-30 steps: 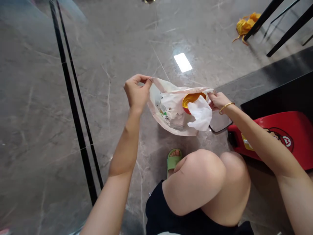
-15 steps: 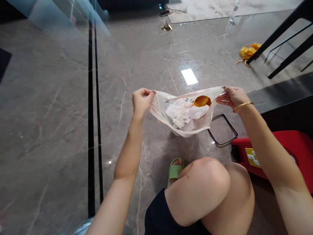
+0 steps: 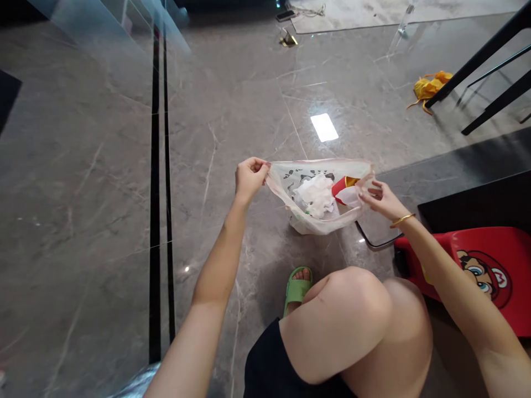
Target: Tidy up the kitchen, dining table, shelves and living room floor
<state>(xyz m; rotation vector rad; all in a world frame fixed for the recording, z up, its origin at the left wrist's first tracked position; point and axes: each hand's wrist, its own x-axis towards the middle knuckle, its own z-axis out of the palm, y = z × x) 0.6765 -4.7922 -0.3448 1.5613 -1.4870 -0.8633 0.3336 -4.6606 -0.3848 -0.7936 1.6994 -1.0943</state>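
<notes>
A thin, whitish translucent plastic bag (image 3: 317,227) hangs between the person's two hands, its mouth spread into a long oval. Taking that mouth as the clock's centre, its long axis runs from nine o'clock to three, the right end drooping slightly towards four. Both hands are at the rim, so neither is nearer. The left hand (image 3: 251,178) pinches the nine o'clock corner between thumb and fingers. The right hand (image 3: 384,200) grips the three o'clock edge, fingers loosely spread, below a thin gold bangle (image 3: 402,220). Inside lie crumpled white tissue-like paper (image 3: 316,196) and, towards three, a red container with a gold lining (image 3: 339,188). Whether the base of the bag touches the floor cannot be told.

The crowded side runs from four to six o'clock: a slim black rectangular frame (image 3: 375,247) just beside the bag, a glossy red case with a cartoon face (image 3: 485,243) beyond it, then the bent bare knees (image 3: 357,301) and a green slipper (image 3: 296,290). Open grey marbled floor (image 3: 249,99) stretches from nine to twelve, crossed by black inlaid strips (image 3: 155,221) at nine. A crumpled yellow bundle (image 3: 429,88) lies well off, towards two, beside slender black furniture legs (image 3: 477,59).
</notes>
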